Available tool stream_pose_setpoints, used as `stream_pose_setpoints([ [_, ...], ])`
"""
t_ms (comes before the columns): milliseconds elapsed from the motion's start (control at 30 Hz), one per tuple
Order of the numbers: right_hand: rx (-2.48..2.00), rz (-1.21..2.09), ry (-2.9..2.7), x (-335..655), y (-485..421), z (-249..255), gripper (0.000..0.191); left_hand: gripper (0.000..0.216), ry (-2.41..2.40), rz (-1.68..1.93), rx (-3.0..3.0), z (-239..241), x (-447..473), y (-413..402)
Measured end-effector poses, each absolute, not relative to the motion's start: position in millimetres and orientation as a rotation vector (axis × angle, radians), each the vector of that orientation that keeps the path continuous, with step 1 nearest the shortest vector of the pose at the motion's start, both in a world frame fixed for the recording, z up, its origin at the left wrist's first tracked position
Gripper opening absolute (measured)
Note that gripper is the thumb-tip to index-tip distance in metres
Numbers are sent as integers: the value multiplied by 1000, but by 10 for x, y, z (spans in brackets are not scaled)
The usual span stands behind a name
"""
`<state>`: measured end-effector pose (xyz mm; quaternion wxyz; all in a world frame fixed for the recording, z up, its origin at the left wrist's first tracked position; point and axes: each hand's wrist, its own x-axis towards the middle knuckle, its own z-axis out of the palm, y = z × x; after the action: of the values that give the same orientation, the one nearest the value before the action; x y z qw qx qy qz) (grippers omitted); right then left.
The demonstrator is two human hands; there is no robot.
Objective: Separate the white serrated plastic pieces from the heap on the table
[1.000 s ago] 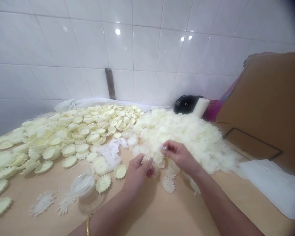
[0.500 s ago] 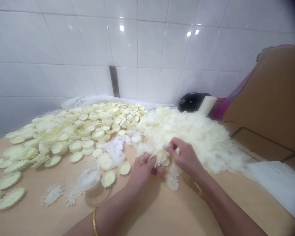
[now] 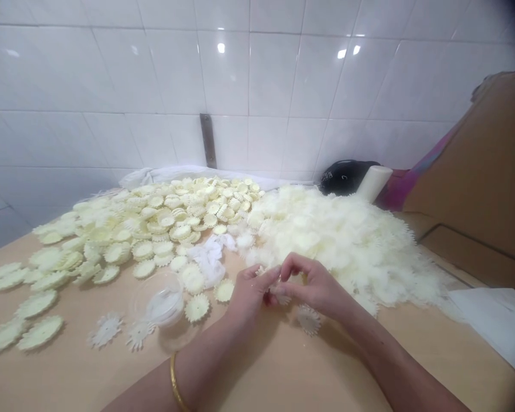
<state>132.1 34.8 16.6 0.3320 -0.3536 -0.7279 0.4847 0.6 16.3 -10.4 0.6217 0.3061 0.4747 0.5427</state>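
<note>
My left hand (image 3: 252,292) is closed on a pale scalloped disc, mostly covered by the fingers. Thumb and fingers of my right hand (image 3: 311,283) pinch together at the same spot, touching it; whether they grip the same disc or another is hidden. Under the right hand, a thin translucent toothed disc (image 3: 309,319) lies on the table (image 3: 257,372). To the left of my left hand are cream scalloped discs, one (image 3: 224,290) close by and another (image 3: 197,308) farther left. A clear round tub (image 3: 165,303) with white paste-like stuff stands beside them.
A heap of cream disc stacks (image 3: 154,223) spreads at back left; a fluffy pile of thin toothed discs (image 3: 339,240) fills the right. Crumpled white cloth (image 3: 208,260) lies between. Behind are a white roll (image 3: 374,183), a black bag (image 3: 345,176) and a cardboard box (image 3: 476,189).
My right hand has come down and left from the edge of the pile to meet my left hand. The view has shifted slightly, so the scene sits farther right.
</note>
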Motion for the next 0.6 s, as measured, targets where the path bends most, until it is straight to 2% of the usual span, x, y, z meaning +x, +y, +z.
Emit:
stream_pose_setpoints([
  [233,-806,1479,-1776,1299,379,113,17,34,955,1178,771,-165,-2,170],
  [333,-895,1366,-1788,1326,416,111,17,37,901,1163,751,-149,-10,182],
  [500,-1036,1189,-1832,1379,484,99,15,19,789,1136,706,-168,-45,229],
  [600,-1069,1092,-1883,1384,484,94,13,21,822,1158,645,-185,-43,237],
])
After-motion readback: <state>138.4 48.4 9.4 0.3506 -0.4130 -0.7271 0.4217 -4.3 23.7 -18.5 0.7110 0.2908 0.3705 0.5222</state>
